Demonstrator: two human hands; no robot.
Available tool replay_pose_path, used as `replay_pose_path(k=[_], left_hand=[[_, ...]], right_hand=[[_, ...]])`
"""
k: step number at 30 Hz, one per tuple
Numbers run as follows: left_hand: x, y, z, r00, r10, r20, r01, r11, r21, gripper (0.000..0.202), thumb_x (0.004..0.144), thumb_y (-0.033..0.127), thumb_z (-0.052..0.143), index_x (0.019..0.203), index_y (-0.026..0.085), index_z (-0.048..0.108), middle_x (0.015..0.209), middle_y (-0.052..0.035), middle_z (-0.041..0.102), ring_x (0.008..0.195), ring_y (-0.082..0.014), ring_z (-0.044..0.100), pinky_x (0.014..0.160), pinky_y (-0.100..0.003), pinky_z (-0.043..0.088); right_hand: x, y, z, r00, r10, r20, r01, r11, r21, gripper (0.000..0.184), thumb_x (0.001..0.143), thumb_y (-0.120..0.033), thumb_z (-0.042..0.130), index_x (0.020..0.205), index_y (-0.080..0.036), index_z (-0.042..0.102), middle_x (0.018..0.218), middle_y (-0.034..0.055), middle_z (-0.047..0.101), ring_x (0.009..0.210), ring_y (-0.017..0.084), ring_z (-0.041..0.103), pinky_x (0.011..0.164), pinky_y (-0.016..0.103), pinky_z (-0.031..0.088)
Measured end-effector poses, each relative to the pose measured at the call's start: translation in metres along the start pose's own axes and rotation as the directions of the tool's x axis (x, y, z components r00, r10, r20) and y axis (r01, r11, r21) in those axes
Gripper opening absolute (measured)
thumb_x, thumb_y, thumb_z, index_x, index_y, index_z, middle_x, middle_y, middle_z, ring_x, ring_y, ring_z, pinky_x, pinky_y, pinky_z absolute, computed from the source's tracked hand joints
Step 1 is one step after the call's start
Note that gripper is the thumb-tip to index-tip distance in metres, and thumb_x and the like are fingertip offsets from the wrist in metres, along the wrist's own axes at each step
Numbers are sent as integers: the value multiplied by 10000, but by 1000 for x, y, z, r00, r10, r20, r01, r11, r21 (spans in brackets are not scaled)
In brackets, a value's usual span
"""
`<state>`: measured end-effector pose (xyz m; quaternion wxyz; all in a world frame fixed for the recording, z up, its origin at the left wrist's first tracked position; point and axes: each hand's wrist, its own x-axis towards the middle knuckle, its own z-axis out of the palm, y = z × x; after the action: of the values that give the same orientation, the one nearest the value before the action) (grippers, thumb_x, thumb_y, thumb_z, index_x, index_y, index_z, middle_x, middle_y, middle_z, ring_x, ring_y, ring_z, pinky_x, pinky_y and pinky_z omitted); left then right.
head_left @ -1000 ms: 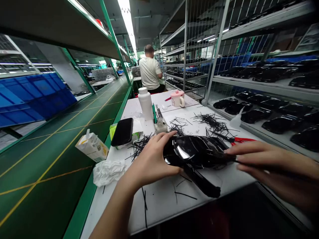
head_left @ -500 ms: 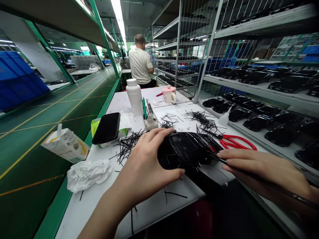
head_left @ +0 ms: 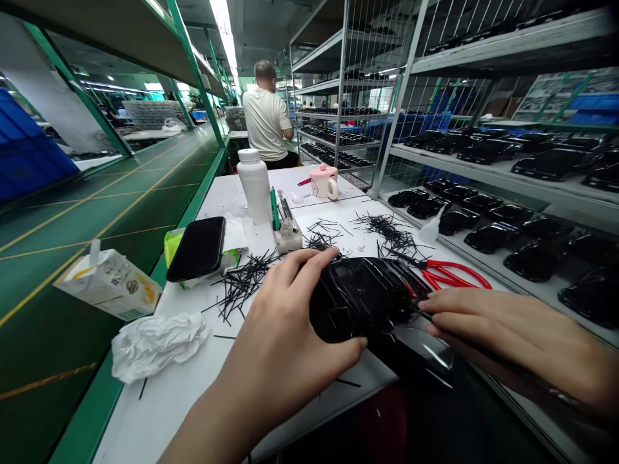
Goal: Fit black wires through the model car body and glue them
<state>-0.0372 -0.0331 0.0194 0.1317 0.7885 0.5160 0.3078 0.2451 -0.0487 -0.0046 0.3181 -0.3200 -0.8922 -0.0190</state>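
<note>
A glossy black model car (head_left: 360,290) is gripped at its near end by my left hand (head_left: 285,322), fingers over the far side and thumb along the near side. My right hand (head_left: 512,335) pinches slim dark tweezers (head_left: 424,314), whose tip meets the car's right end close to a red strip. Most of the tweezers' length is hidden by the hand or blurred. Behind the car lie red-handled pliers (head_left: 454,274). Thin black strips (head_left: 244,280) are heaped on the white table (head_left: 193,399) left of the car, with another pile of black strips (head_left: 389,232) farther back.
Along the left table edge are crumpled tissue (head_left: 159,348), a drink carton (head_left: 113,283) and a phone (head_left: 197,248). A white bottle (head_left: 254,187) and a lidded mug (head_left: 324,182) stand farther back. Racks of black cars (head_left: 491,238) border the right; a person (head_left: 265,122) sits ahead.
The view has shifted slightly, so the table items sit farther left. The tweezers' tip stays at the car's right end, and my right hand has moved slightly. My left hand keeps its grip.
</note>
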Motion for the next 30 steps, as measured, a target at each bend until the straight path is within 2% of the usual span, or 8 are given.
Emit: replay_pose_path(k=[3,5,7,10,13,16,23,30], left_hand=[[-1,0,0,1000,21,-4,-21,1000,1,771,646,298,790,1362,262,508,1378,-73,511,1290,-301,486,1097,-467,443],[-2,1,0,1000,24,-1,-24,1000,-1,761,647,297,787,1356,258,513,1378,-77,508,1286,-301,488,1093,-467,446],[-2,2,-1,1000,21,2,-21,1000,-5,753,647,292,784,1351,253,519,1376,-79,508,1284,-299,489,1095,-467,444],[-2,4,-3,1000,10,9,-10,1000,-7,740,645,273,779,1340,240,530,1362,-79,519,1277,-295,493,1105,-465,433],[-1,5,-4,1000,2,23,-1,1000,-13,734,642,269,776,1335,237,536,1361,-81,519,1279,-298,489,1110,-465,425],[-1,4,-4,999,-8,39,9,1000,-20,746,642,288,781,1343,243,529,1378,-83,505,1290,-307,475,1113,-473,418],[-2,1,-6,996,-43,81,43,999,8,755,667,337,782,1365,273,502,1375,-75,480,1278,-319,479,1097,-492,429],[-4,-10,-21,954,-177,243,149,980,129,781,735,513,728,1426,340,407,1376,-90,378,1238,-359,503,1006,-530,491]], right_hand=[[14,-7,0,973,-197,122,218,954,-204,256,1014,-160,389,1101,-148,629,1051,109,751,946,229,711,896,314,549],[24,-11,0,960,-237,150,271,925,-267,262,1005,-114,344,1063,-147,597,952,116,748,850,233,713,774,329,561],[32,-12,0,959,-233,161,270,924,-269,264,1004,-114,326,997,-171,584,877,100,733,754,228,703,643,328,542],[36,-6,0,984,-101,149,121,984,-127,189,1009,-192,405,938,-204,580,787,42,700,627,182,663,526,296,488],[34,6,-3,980,113,164,-132,985,110,60,966,-250,546,986,-244,602,822,-1,688,687,158,663,589,264,514],[29,16,-2,964,240,119,-263,932,250,76,940,-279,601,1010,-283,630,863,-7,690,784,178,674,670,273,544],[16,4,21,926,362,-108,-294,871,395,48,919,-239,632,942,-278,646,862,0,707,796,178,690,681,266,598],[16,-17,37,882,390,-264,-193,810,553,141,889,-140,649,945,-268,630,867,-13,711,802,146,694,713,219,606]])
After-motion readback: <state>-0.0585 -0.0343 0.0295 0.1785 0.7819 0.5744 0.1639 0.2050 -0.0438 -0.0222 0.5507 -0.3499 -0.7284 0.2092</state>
